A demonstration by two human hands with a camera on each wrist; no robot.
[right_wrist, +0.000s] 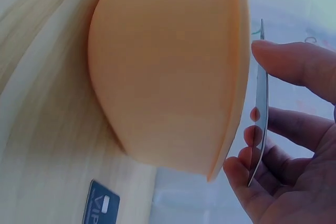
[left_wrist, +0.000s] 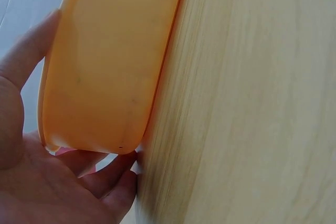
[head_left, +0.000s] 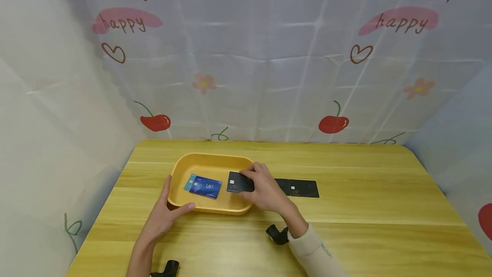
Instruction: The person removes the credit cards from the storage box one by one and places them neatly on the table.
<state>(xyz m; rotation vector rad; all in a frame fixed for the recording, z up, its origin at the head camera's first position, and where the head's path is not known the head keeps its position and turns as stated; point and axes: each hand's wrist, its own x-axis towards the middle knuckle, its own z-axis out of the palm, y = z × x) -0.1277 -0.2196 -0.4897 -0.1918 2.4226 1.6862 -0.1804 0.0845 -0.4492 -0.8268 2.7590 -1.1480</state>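
A yellow tray [head_left: 180, 170] sits on the wooden table, with a blue VIP card [head_left: 206, 187] lying inside on top of a lighter blue card. My left hand [head_left: 166, 212] grips the tray's near-left corner [left_wrist: 94, 98], thumb on the rim. My right hand [head_left: 263, 188] pinches a black VIP card [head_left: 238, 182] over the tray's right rim; in the right wrist view the black card [right_wrist: 259, 114] is edge-on between thumb and fingers beside the tray [right_wrist: 168, 72]. More black VIP cards [head_left: 301, 188] lie on the table right of the tray, one black card [right_wrist: 103, 205] showing in the right wrist view.
The wooden table [head_left: 365, 200] stretches right and toward me. A cloth backdrop with cherries hangs behind the table's far edge and to both sides. Black wrist-camera mounts [head_left: 277, 234] show near my forearms.
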